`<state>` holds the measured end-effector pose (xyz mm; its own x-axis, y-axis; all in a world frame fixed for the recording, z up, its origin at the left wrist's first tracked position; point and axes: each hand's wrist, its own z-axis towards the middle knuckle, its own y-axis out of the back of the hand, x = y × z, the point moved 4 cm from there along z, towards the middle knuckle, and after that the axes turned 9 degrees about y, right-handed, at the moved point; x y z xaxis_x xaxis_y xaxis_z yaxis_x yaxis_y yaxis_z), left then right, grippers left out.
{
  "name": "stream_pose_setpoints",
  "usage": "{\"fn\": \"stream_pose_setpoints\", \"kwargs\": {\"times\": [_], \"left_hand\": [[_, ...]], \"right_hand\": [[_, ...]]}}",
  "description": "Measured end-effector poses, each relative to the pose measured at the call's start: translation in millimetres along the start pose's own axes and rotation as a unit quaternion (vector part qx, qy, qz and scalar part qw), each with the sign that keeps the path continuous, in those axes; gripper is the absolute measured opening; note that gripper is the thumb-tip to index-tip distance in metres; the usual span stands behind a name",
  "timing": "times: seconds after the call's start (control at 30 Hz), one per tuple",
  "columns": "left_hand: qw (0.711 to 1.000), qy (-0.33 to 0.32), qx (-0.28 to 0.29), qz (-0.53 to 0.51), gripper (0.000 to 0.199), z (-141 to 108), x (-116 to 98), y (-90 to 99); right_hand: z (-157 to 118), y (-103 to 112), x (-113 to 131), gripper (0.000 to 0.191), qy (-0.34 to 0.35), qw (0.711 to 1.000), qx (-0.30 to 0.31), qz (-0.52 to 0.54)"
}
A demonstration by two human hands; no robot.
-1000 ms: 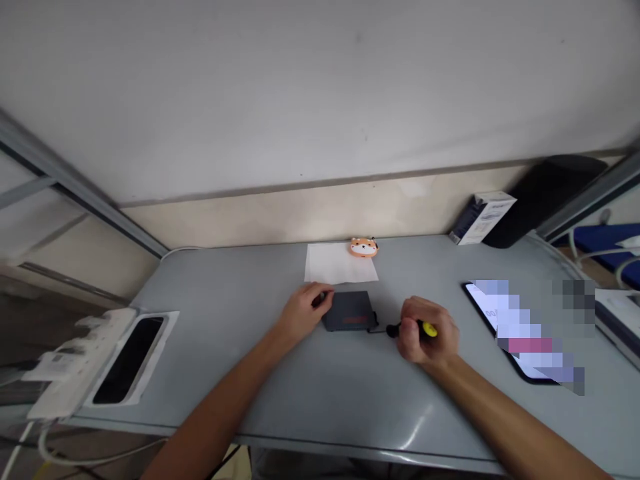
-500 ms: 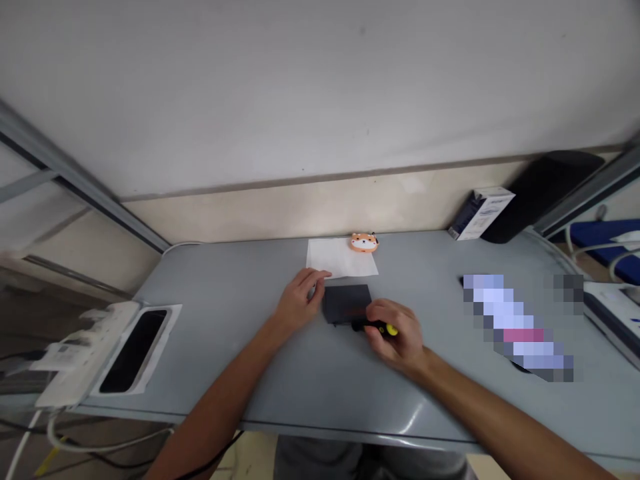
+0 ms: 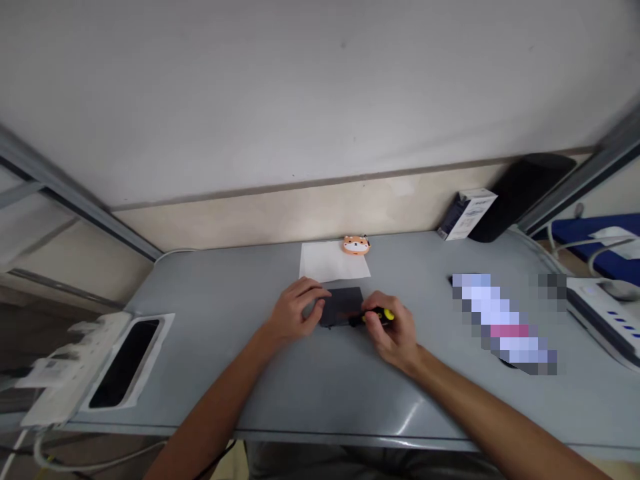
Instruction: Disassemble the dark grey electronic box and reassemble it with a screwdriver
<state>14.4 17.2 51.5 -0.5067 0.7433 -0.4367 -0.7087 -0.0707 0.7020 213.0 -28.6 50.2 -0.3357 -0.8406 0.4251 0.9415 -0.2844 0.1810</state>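
Note:
A thin black rectangular piece, like a small flat box (image 3: 344, 304), lies on the grey desk in front of me. My left hand (image 3: 299, 309) holds it by its left edge, the index fingertip on the upper corner and the thumb at the side. In my right hand (image 3: 393, 328) is a black-and-yellow handled tool (image 3: 385, 316), gripped between thumb and fingers. Its dark front end points left and meets the lower right edge of the black piece. The exact tip cannot be made out.
Behind the hands lie a white paper sheet (image 3: 327, 261) and an orange animal-face case (image 3: 356, 245). A phone (image 3: 125, 363) and a power strip (image 3: 75, 370) are at left. At right stand a white-and-blue box (image 3: 467, 213), a black cylinder (image 3: 520, 193) and a white device (image 3: 603, 313).
The view has shifted slightly. My left fingers have come further over the black piece's left corner. My right hand has tilted a little, with the tool still at the lower right edge.

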Motion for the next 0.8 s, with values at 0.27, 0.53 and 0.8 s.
{"fn": "stream_pose_setpoints", "kwargs": {"times": [0.27, 0.53, 0.8], "left_hand": [[1.000, 0.008, -0.015, 0.006, 0.018, 0.8, 1.6, -2.2], [0.998, 0.057, -0.010, -0.010, 0.024, 1.7, 10.5, 3.8], [0.983, 0.123, 0.085, -0.110, 0.016, 2.5, 3.1, -0.9]], "right_hand": [[-0.6, -3.5, 7.1, 0.009, 0.032, 0.998, 0.034, 0.034], [-1.5, -6.5, 5.5, 0.012, 0.018, 0.999, 0.024, 0.018], [-2.6, -2.0, 2.5, 0.005, 0.020, 0.999, -0.032, 0.036]]}}
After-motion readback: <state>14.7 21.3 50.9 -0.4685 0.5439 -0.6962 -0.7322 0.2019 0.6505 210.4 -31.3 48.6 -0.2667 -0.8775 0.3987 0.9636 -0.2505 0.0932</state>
